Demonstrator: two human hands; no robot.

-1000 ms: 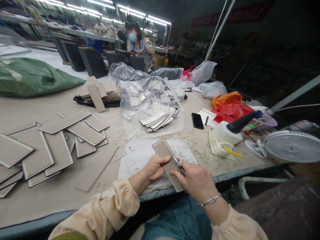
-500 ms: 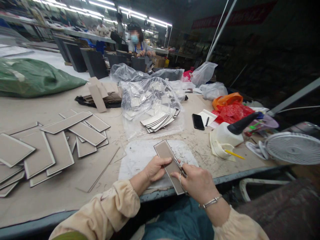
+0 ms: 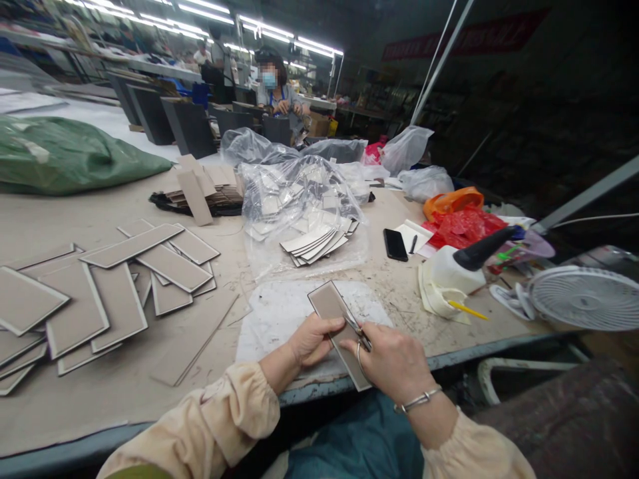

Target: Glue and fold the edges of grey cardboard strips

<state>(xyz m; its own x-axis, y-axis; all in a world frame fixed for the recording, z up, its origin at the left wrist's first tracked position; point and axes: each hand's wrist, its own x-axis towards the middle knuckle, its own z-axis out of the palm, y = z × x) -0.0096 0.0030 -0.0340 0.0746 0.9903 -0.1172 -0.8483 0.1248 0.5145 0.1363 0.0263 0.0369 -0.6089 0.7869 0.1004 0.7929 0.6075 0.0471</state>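
Two hands, head view: left hand (image 3: 310, 340) pinches beige panel (image 3: 327, 303); right hand (image 3: 397, 354) grips scissors (image 3: 355, 324), blades at the panel's two-o'clock edge.
Panel: six o'clock, partly over white sheet (image 3: 272, 316).
From panel: loose panels (image 3: 77, 306), nine o'clock; clear bag (image 3: 253, 249), twelve; phone (image 3: 395, 245), one; bottle (image 3: 452, 269), two.

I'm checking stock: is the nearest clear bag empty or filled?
Not empty: pale pieces show through the clear bag. Whether it's full, I cannot tell.
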